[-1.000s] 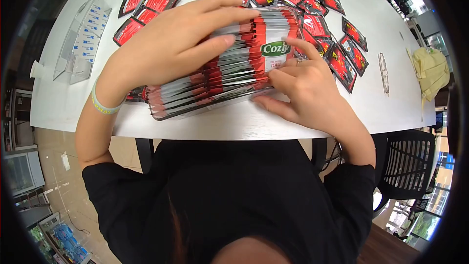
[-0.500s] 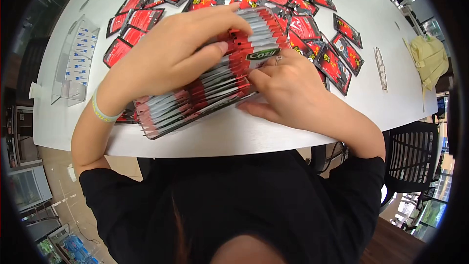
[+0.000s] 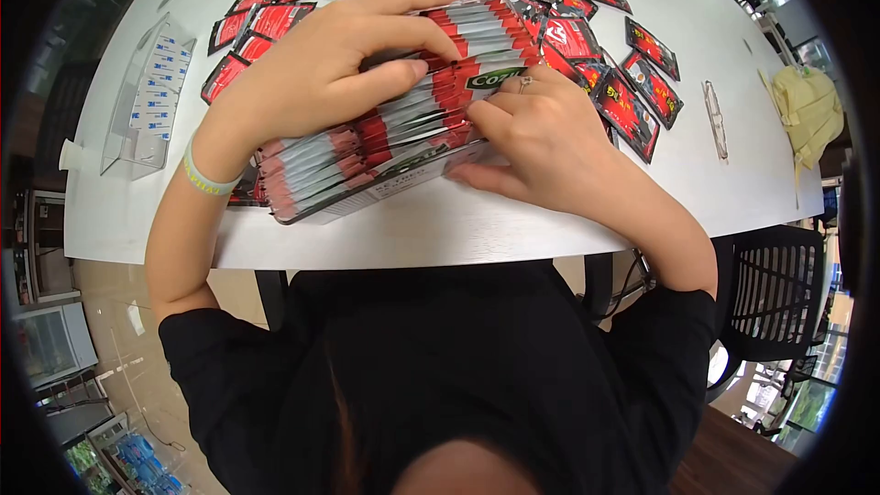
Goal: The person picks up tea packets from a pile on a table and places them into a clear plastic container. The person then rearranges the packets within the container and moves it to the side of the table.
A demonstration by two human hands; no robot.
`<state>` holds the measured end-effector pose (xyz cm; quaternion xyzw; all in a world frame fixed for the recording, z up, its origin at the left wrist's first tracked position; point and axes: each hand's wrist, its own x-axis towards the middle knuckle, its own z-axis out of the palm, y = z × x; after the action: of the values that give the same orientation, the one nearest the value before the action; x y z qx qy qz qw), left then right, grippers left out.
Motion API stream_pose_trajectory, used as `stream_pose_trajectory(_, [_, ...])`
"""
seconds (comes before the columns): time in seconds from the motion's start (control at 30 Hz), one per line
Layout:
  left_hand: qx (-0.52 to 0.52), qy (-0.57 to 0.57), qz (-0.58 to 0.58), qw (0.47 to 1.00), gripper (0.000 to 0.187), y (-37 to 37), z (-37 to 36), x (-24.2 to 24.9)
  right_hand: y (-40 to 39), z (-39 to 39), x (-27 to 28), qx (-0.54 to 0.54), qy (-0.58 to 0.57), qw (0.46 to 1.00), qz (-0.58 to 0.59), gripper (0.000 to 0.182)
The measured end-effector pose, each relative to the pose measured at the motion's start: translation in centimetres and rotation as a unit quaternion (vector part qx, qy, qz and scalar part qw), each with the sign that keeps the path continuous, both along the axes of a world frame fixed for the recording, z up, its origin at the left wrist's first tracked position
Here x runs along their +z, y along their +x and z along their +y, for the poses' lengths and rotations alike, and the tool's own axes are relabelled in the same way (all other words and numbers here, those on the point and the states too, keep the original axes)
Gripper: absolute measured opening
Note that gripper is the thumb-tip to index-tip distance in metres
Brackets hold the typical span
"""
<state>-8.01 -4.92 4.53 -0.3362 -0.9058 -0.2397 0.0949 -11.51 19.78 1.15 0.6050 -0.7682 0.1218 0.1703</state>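
Note:
A clear-walled box (image 3: 348,201) stands tilted on the table near its front edge, packed with rows of thin red and silver sachets (image 3: 394,133). My left hand (image 3: 344,64) reaches across the box from the left. Its thumb and bent forefinger rest on the sachets, a gap between them, while another finger lies over the far rim. At the right end, my right hand (image 3: 550,133) grips the box, fingers curled over the near side by a green label (image 3: 490,79) and thumb low on the front wall. Part of the contents is hidden under my hands.
Red and black packets (image 3: 568,37) lie scattered behind the box and to both sides. A clear acrylic holder (image 3: 137,128) with 3M-printed strips stands at left. At right are a thin clear wrapper (image 3: 715,119), a yellow cloth bag (image 3: 805,115) and a black chair (image 3: 779,284).
The box has tipped so that more of its printed front wall shows. Both hands stay on it, and my left fingers have shifted slightly on the sachets.

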Motion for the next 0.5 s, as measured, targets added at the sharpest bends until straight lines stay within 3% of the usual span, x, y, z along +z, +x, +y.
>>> stream_pose_trajectory(0.2, [0.009, 0.009, -0.013, 1.0, 0.028, 0.18, 0.2, -0.11, 0.0, 0.05, -0.01, 0.008, -0.017, 1.0, 0.008, 0.037])
stream_pose_trajectory(0.27, [-0.017, -0.046, 0.168, 0.985, 0.029, 0.03, 0.22, -0.3, 0.06, 0.1, 0.09, 0.006, -0.013, 1.0, 0.004, 0.037])
stream_pose_trajectory(0.5, [-0.052, -0.064, 0.173, 0.981, 0.031, 0.18, 0.37, -0.06, 0.21, 0.04, 0.22, -0.002, -0.012, 1.0, -0.004, 0.037])
